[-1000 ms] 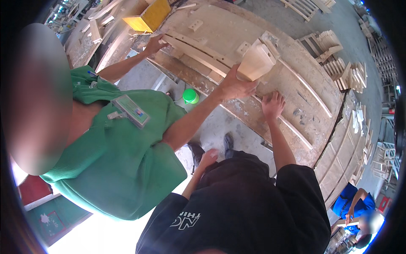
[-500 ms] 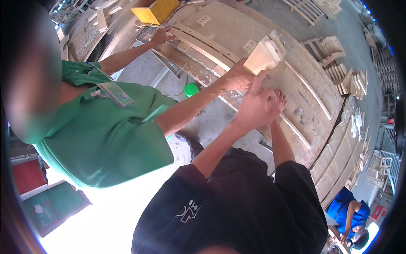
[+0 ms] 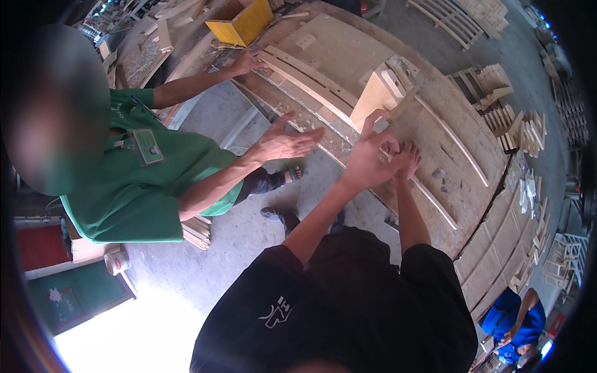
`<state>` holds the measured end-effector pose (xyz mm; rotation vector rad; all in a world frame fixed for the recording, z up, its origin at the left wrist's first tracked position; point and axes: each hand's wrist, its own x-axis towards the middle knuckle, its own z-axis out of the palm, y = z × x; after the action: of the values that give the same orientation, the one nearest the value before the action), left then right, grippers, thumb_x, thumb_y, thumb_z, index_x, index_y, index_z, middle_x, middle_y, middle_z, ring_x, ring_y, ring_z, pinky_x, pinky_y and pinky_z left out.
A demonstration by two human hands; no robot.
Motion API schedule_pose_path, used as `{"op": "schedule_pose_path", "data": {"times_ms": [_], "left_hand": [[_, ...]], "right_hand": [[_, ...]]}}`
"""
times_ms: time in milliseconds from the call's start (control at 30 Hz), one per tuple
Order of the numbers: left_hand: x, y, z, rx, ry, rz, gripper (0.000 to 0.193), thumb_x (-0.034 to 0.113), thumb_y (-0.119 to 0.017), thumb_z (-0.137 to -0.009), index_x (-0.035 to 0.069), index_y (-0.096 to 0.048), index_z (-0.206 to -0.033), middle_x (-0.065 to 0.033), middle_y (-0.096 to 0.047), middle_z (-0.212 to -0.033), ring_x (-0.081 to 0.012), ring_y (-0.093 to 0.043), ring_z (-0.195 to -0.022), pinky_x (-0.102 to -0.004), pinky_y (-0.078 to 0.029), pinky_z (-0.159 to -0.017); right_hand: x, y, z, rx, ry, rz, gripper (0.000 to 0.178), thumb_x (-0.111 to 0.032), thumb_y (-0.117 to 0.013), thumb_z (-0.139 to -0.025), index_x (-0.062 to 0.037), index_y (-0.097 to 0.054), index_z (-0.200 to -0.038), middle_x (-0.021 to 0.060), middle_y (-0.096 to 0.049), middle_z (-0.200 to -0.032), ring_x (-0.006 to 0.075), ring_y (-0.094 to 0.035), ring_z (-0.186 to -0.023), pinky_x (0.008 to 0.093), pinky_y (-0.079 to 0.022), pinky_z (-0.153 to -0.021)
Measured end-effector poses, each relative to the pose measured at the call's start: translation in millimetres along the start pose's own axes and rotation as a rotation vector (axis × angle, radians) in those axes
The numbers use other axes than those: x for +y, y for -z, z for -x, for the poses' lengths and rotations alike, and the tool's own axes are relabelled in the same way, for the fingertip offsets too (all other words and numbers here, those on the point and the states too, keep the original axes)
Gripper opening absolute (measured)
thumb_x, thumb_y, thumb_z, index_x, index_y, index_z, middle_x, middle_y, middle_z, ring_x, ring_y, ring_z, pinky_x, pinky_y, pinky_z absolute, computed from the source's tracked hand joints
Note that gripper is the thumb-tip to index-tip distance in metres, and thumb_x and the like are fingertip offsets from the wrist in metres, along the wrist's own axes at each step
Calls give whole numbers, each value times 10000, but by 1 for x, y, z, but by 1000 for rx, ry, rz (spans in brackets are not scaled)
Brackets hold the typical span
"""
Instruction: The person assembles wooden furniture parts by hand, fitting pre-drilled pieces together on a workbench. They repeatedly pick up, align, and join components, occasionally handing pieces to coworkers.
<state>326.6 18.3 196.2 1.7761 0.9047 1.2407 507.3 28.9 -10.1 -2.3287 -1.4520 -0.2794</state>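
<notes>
Head-worn fisheye, left of a pair, looks steeply down past black shirt (image 3: 348, 304) onto bench (image 3: 465, 200) close ahead.

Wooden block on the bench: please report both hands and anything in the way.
Left hand beside wooden block, contact unclear. Right hand alongside, partly hidden. Block beside wooden rail. Co-worker's nearer hand close by, off the block.

I see a green shirt (image 3: 146, 202) and a black shirt (image 3: 348, 304), the latter marked with a pale print (image 3: 277, 312). The box (image 3: 239, 30) is bright yellow, the wooden block (image 3: 375, 98) creamy tan, the long rail (image 3: 308, 79) light tan, the brown workbench (image 3: 471, 208) blotched dark, the floor (image 3: 233, 270) grey, a farther shirt (image 3: 500, 311) blue.
</notes>
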Motion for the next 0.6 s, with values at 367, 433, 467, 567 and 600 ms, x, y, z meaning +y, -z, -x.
{"op": "schedule_pose_path", "data": {"times_ms": [367, 433, 467, 567, 600], "left_hand": [[-12, -7, -7, 32, 85, 105, 163, -12, -705, -685, 44, -642, -825, -128, -421, -1312, -112, -630, -699, -251, -498, -633], [-14, -7, -7, 32, 78, 115, 163, -11, -710, -691, 45, -645, -830, -126, -419, -1312, -109, -623, -702, -252, -500, -635], [-15, -8, -7, 30, 76, 121, 163, -11, -713, -694, 45, -646, -832, -125, -418, -1313, -107, -620, -703, -253, -501, -637], [-17, -9, -7, 39, 72, 99, 179, -9, -720, -698, 50, -646, -850, -121, -415, -1315, -111, -622, -710, -255, -503, -643], [-19, -10, -7, 34, 84, 104, 182, -7, -719, -700, 51, -646, -856, -121, -415, -1318, -114, -626, -712, -257, -505, -644]], "right_hand": [[3, 2, -1, 49, 25, -4, 426, -313, -602, -761, -55, -592, -1099, 151, -600, -1188, 341, -554, -1082, 480, -431, -895], [0, 4, 1, 26, 6, -10, 426, -309, -599, -761, -49, -590, -1099, 157, -599, -1194, 342, -556, -1082, 479, -432, -894], [0, 5, 0, 26, 6, -11, 425, -308, -598, -763, -48, -590, -1099, 159, -598, -1195, 344, -556, -1081, 479, -432, -893], [2, 5, -1, 41, 12, -5, 421, -308, -594, -767, -47, -589, -1097, 162, -598, -1192, 348, -557, -1077, 479, -433, -889], [1, 4, -1, 57, 17, 0, 419, -309, -593, -769, -47, -589, -1095, 162, -600, -1187, 349, -557, -1073, 479, -433, -887]]}}
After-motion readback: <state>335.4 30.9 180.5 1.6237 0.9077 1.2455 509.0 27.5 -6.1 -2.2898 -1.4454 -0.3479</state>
